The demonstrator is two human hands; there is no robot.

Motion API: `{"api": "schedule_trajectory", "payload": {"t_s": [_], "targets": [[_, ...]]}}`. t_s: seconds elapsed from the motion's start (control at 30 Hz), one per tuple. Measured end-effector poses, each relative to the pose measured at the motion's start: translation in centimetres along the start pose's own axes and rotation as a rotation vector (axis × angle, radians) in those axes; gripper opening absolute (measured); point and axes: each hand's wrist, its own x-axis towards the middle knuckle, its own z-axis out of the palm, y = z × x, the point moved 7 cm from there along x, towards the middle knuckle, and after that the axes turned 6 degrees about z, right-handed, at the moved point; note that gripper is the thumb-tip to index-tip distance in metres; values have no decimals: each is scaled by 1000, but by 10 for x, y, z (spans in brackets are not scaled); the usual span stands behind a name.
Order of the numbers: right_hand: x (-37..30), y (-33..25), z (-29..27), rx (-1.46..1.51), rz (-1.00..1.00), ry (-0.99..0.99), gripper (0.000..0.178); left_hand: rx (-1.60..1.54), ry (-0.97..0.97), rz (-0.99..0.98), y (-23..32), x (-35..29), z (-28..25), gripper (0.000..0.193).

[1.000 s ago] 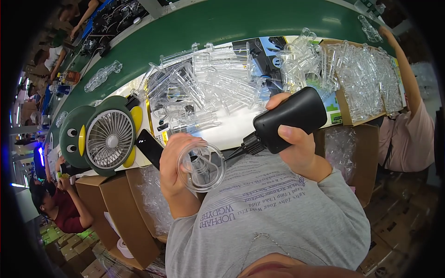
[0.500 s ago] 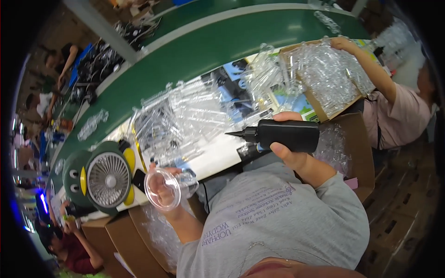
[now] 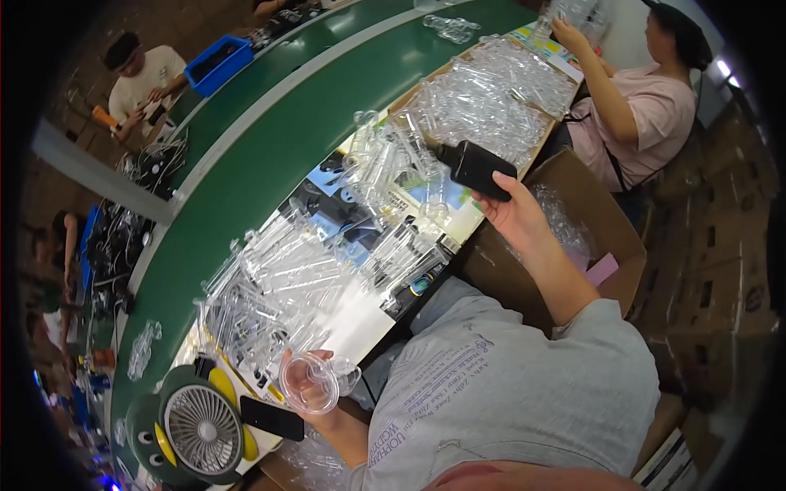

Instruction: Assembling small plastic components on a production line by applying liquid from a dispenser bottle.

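My left hand [image 3: 332, 416] is closed around a clear plastic piece with a wide round rim [image 3: 309, 383], held low over the bench's near edge. The rim faces up toward me, and some fingers show through it. In my right hand [image 3: 517, 211] is a black squeeze bottle [image 3: 483, 170], tilted with its cap end toward the heap of clear parts. The bottle's tip is hard to make out against them. A loose pile of clear plastic tubes and parts [image 3: 278, 282] lies on the bench, beyond my left hand.
A shallow cardboard box [image 3: 536, 155] full of clear parts sits to the right, beside a co-worker in pink [image 3: 647, 123]. A green penguin-shaped fan [image 3: 205, 430] and a phone [image 3: 272, 418] lie at left. Behind runs a green conveyor [image 3: 270, 159]. An open carton [image 3: 626, 245] stands below.
The view has turned to the right. My right hand has carried the bottle farther out toward the clear parts. The co-worker's hand has risen off the box of parts.
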Motion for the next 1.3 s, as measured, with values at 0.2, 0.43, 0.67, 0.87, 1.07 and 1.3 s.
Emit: {"api": "schedule_trajectory", "payload": {"t_s": [0.2, 0.43, 0.67, 0.87, 1.07, 1.3], "targets": [[7, 14, -17, 45, -28, -16, 40, -7, -55, 56, -15, 5, 1, 75], [28, 37, -47, -481, -612, 230, 41, -47, -104, -98, -17, 2, 17, 77], [39, 54, -65, -854, -745, 453, 41, -49, -111, -105, -10, -1, 30, 79], [20, 39, -59, -995, -698, 476, 38, -73, -95, -112, -16, -1, 23, 78], [31, 34, -58, -974, -651, 441, 35, -109, -117, -111, -13, 1, 36, 80], [24, 35, -58, -1001, -699, 450, 42, -158, -109, -99, -15, -4, 33, 73]]}}
